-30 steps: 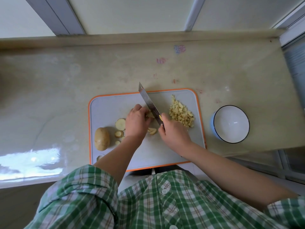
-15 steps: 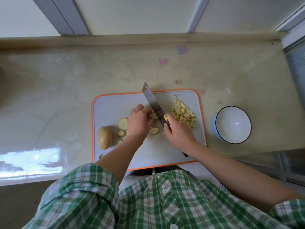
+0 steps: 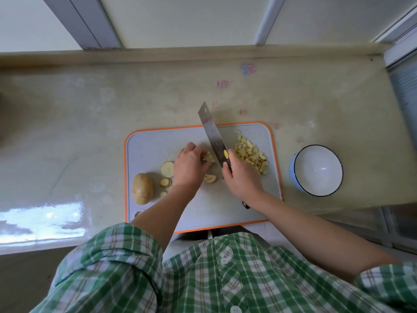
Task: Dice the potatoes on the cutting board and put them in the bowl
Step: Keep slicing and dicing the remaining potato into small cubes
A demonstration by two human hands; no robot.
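Observation:
A grey cutting board point(image 3: 158, 143) with an orange rim lies on the counter. My left hand point(image 3: 188, 167) holds down a few potato strips point(image 3: 208, 158) with curled fingers. My right hand point(image 3: 242, 177) grips the handle of a broad knife point(image 3: 213, 135), whose blade stands just right of those strips. More cut strips point(image 3: 211, 178) lie between my hands. A pile of diced potato point(image 3: 251, 154) sits on the board's right side. A whole potato point(image 3: 142, 188) and round slices point(image 3: 167, 169) lie at the left. The white bowl point(image 3: 318, 170) stands right of the board with nothing in it.
The beige counter point(image 3: 90, 132) stretches left and behind the board, ending in a raised back ledge point(image 3: 203, 54). Its right end point(image 3: 401, 154) meets a window frame. The counter's front edge runs just below the board, by my checked shirt point(image 3: 203, 279).
The knife blade has shifted slightly between chops beside the strips under my left hand. The view has drifted a little; the potatoes, diced pile and bowl stay where they were.

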